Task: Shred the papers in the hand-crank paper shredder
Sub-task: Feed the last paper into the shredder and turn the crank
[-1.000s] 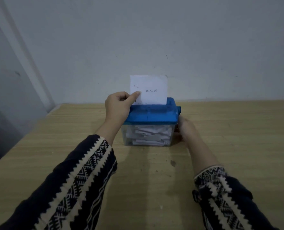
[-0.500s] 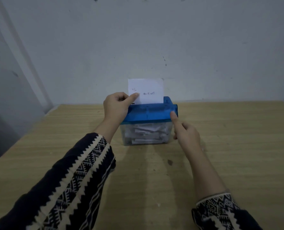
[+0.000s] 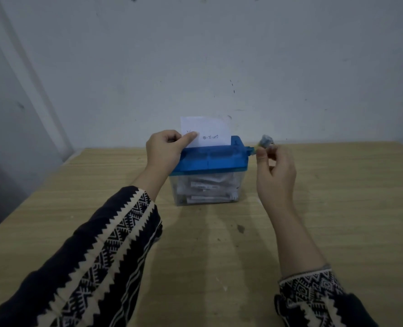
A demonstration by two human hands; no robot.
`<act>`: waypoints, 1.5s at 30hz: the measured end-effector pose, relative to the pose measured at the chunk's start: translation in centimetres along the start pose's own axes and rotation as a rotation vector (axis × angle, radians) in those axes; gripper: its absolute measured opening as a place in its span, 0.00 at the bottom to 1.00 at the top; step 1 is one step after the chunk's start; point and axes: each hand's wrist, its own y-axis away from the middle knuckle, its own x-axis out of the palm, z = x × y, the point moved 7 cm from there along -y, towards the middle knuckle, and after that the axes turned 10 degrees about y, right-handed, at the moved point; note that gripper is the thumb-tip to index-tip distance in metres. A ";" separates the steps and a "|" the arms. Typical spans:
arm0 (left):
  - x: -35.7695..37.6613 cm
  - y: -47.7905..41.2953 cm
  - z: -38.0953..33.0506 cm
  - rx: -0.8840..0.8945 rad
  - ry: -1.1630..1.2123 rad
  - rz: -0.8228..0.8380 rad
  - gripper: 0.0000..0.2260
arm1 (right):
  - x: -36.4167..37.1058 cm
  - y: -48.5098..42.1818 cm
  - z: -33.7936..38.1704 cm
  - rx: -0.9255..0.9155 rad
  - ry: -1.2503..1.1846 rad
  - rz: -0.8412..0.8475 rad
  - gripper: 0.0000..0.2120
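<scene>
Your right hand (image 3: 276,175) has risen from the front corner of the shredder (image 3: 209,159) to the crank (image 3: 265,141) at its right end, fingers pinching the knob (blurred). Your left hand (image 3: 163,149) still pinches the paper (image 3: 209,131) standing in the slot. Shreds (image 3: 207,190) fill its clear bin on the table (image 3: 337,208)

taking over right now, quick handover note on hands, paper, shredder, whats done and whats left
Left hand pinches the paper, which stands upright in the slot of the shredder.
Right hand pinches the crank at the shredder's right end; that part is blurred.
Done: strips lie in the clear bin, and the paper is fed into the slot.
Left: turn the crank until the paper is through.
</scene>
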 end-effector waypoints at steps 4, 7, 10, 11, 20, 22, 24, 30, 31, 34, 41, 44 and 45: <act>0.0 0.0 0.1 0.003 0.009 0.001 0.24 | 1.2 -0.9 0.0 -0.025 -0.122 0.143 0.10; 0.0 0.1 0.1 0.006 0.004 0.000 0.23 | 1.4 -2.3 0.3 -0.034 -0.106 0.148 0.15; 0.0 0.2 0.0 0.021 -0.001 -0.010 0.23 | 2.1 -4.4 0.6 0.076 -0.116 0.230 0.18; 0.0 0.2 0.0 0.025 0.001 -0.014 0.23 | 2.3 -5.0 0.6 0.139 -0.130 0.263 0.18; 0.1 0.4 -0.2 0.035 0.010 -0.026 0.24 | 5.8 -7.6 -1.2 0.441 0.105 0.547 0.20; 0.2 0.5 -0.2 0.036 0.016 -0.022 0.24 | 6.7 -6.5 -2.9 0.633 0.019 0.595 0.16; 0.3 0.6 -0.2 0.036 0.015 -0.021 0.23 | 7.3 -5.1 -4.0 0.820 -0.112 0.655 0.15; 0.3 0.5 0.0 0.033 0.014 -0.018 0.22 | 7.6 -2.8 -6.2 1.009 -0.108 0.661 0.17; 0.3 0.5 0.0 0.033 0.014 -0.019 0.22 | 7.6 -1.9 -6.5 1.018 -0.114 0.677 0.17; 0.2 0.4 0.0 0.038 0.011 -0.025 0.22 | 7.6 -0.5 -7.1 0.964 -0.091 0.675 0.16; 0.1 0.4 -0.1 0.049 0.007 -0.026 0.22 | 4.9 0.2 -3.0 0.525 -0.064 0.360 0.35; 0.1 0.2 0.1 0.044 0.013 -0.030 0.22 | 5.3 1.2 -1.2 0.478 -0.290 0.511 0.28; 0.1 0.2 0.1 0.042 0.011 -0.028 0.22 | 5.2 1.4 -0.9 0.438 -0.283 0.541 0.25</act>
